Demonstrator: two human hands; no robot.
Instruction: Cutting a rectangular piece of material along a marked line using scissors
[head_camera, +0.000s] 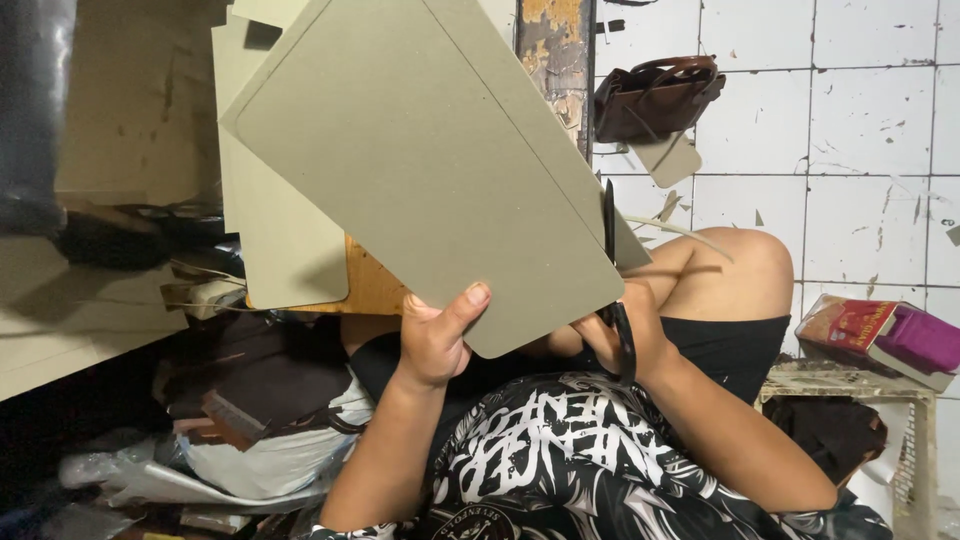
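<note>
My left hand (437, 338) grips the near rounded corner of a large grey cardboard sheet (420, 160), thumb on top, holding it tilted up in front of me. My right hand (625, 335) holds black scissors (612, 260) at the sheet's right edge, blades pointing up along it. A thin curled strip of cut cardboard (685, 230) hangs off to the right over my bare knee (740, 270).
More grey cardboard pieces (280, 240) lie on a wooden board (375, 290) behind the sheet. A brown handbag (655, 95) sits on the white tiled floor (860, 150). A red and purple box (885, 335) rests on a stool at right. Clutter and bags (260, 420) fill the left.
</note>
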